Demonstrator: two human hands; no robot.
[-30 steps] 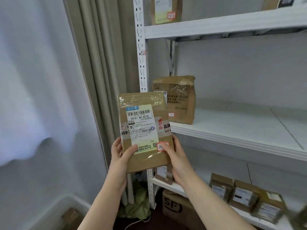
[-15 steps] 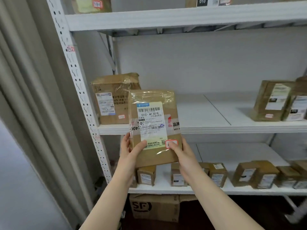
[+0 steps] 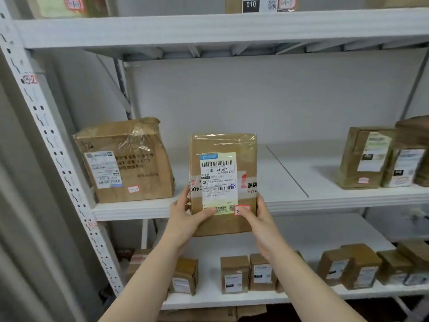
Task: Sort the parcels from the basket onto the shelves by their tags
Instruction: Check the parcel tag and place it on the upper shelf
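**Parcel held up at the middle shelf**

The parcel (image 3: 223,182) stands upright in my grip, in front of the middle shelf (image 3: 290,199), label facing me. My left hand (image 3: 185,217) clasps its lower left edge, thumb across the label; my right hand (image 3: 257,217) clasps the lower right, thumb on the red-edged tag (image 3: 242,209). A larger box (image 3: 125,160) sits on the shelf to the left.

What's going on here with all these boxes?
A person is sorting parcels onto white shelves. Both hands, left and right, hold one brown parcel upright in front of the middle shelf, label facing them. The right thumb partly covers a small red tag at the label's corner. A bigger box already sits on that shelf to the left, more parcels stand at its right end, and a row of small boxes lines the shelf below.
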